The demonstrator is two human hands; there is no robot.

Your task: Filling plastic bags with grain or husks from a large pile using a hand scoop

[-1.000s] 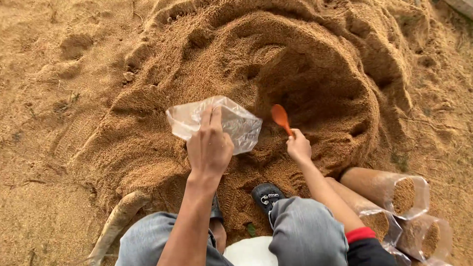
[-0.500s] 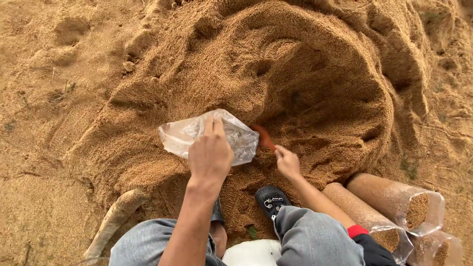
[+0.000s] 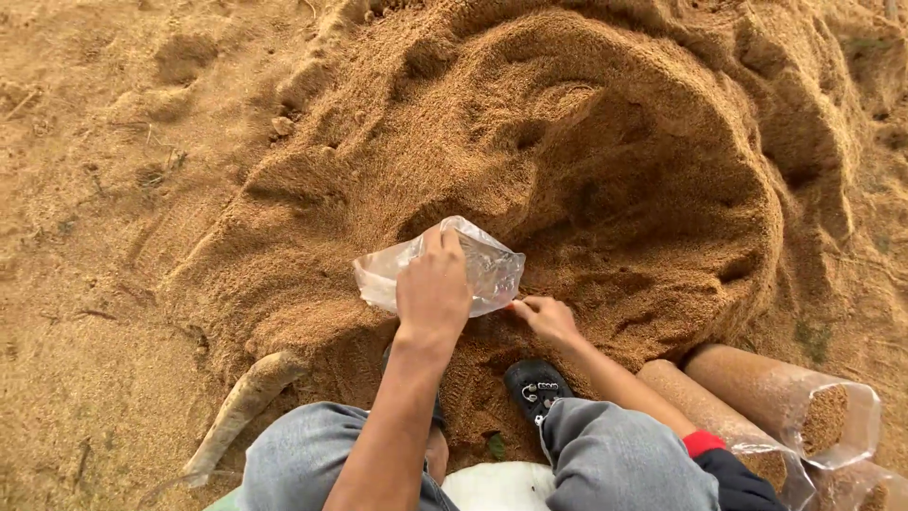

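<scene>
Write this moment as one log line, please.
left hand: holds clear plastic bag | right hand: at bag mouth, scoop hidden | sawdust pile ahead | filled bags right

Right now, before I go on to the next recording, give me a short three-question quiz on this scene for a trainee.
1. True or false: the left hand holds a clear plastic bag over the sawdust pile.
2. Where is the right hand? A) resting on a knee B) at the bag's right edge, low on the sawdust C) on the filled bags
3. Fill in: the filled bags lie at the lower ____ of the picture, beside the black shoe.

Key: 1 true; 2 B; 3 right.
</scene>
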